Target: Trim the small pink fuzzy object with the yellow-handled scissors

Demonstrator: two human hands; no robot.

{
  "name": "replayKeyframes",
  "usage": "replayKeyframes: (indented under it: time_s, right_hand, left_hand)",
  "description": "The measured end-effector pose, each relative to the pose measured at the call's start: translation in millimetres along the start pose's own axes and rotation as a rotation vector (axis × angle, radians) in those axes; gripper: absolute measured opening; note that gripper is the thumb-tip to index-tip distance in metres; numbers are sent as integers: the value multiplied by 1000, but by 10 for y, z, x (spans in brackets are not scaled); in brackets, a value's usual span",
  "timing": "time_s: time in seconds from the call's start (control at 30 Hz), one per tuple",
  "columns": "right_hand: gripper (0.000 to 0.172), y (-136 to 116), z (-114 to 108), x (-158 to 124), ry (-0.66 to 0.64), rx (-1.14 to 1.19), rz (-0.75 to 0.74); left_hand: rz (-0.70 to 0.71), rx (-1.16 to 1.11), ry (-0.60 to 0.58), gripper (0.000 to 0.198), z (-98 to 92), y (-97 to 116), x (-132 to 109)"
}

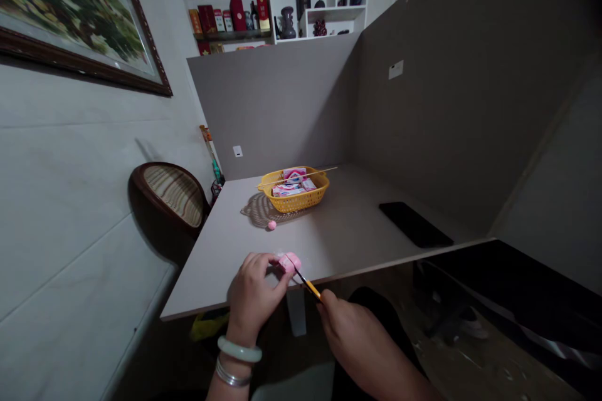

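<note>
My left hand [254,294] holds a soft pink lump [289,262], perhaps clay, at the table's near edge. My right hand [352,332] grips a yellow-handled tool [308,286] with a thin black tip. That tip touches the pink lump. Part of the lump is hidden by my left fingers. A small pink ball [271,225] lies on the pale table [338,244], beside a round woven mat [258,211]. Both are well beyond my hands.
A yellow plastic basket [296,197] holds boxes, with a long thin stick across it. A black phone [414,224] lies to the right. Grey partitions [277,106] stand behind and right of the table. A round-backed chair [172,200] stands at the left.
</note>
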State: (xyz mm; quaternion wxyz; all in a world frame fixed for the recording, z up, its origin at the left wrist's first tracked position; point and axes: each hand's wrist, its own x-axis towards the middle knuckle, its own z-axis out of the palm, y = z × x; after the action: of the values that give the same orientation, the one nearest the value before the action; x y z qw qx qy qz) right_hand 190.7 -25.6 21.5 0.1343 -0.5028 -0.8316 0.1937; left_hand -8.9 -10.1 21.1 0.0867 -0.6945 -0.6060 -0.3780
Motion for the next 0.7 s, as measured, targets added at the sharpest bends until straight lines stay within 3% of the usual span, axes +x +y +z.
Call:
replayKeyframes:
  time_s: [0.33, 0.57, 0.7]
  right_hand:
    - [28, -39, 45, -11, -10, -34, 1]
    - [27, -92, -43, 149, 41, -33, -24]
    - [25, -19, -68, 68, 10, -23, -31]
  left_hand:
    - [28, 41, -20, 19, 16, 4, 20]
    - [26, 14, -27, 19, 13, -20, 17]
    - [-1, 24, -2, 20, 21, -37, 9]
